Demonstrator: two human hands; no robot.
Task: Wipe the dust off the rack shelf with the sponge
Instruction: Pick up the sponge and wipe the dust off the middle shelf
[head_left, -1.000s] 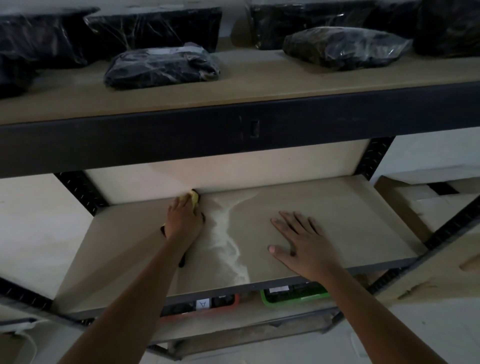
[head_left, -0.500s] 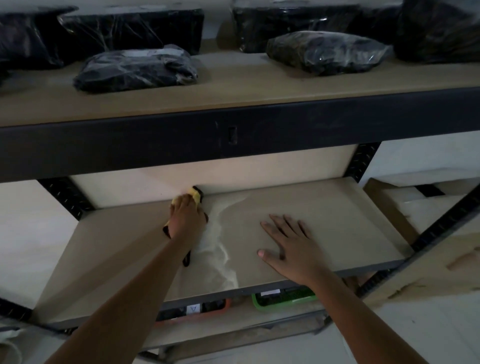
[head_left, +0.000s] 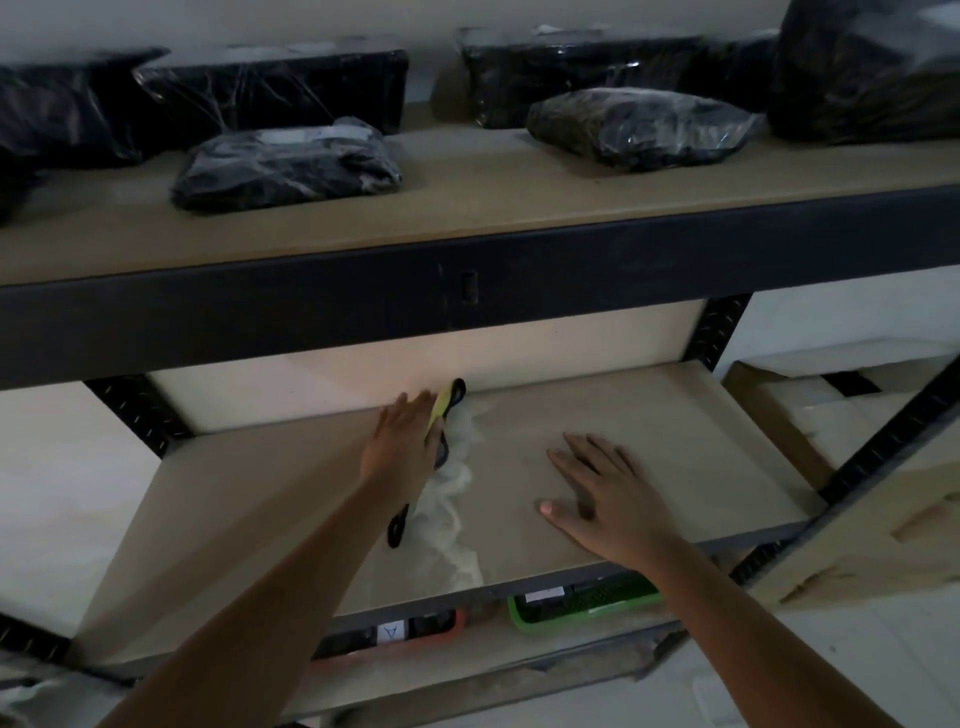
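The sponge (head_left: 440, 406), yellow with a dark edge, is held in the left hand (head_left: 402, 441) at the back of the rack shelf (head_left: 649, 441), close to the rear panel; the fingers are laid over it, pressing it to the board, though how far they curl round it cannot be told. A pale ridge of dust (head_left: 449, 499) is seen running from the sponge toward the front edge, just beside the left hand, with the board to its left looking cleaner, so the wipe is judged partly done. A dark looped strap (head_left: 397, 530) lies by the left wrist; its purpose is unclear. The right hand (head_left: 605, 499) is spread flat, fingers straight, on the shelf right of the dust, probably as a brace. Black wrapped bundles (head_left: 285, 166) are stored on the upper shelf (head_left: 467, 208); a green tray (head_left: 582, 605) and an orange tray (head_left: 431, 626) are seen below.
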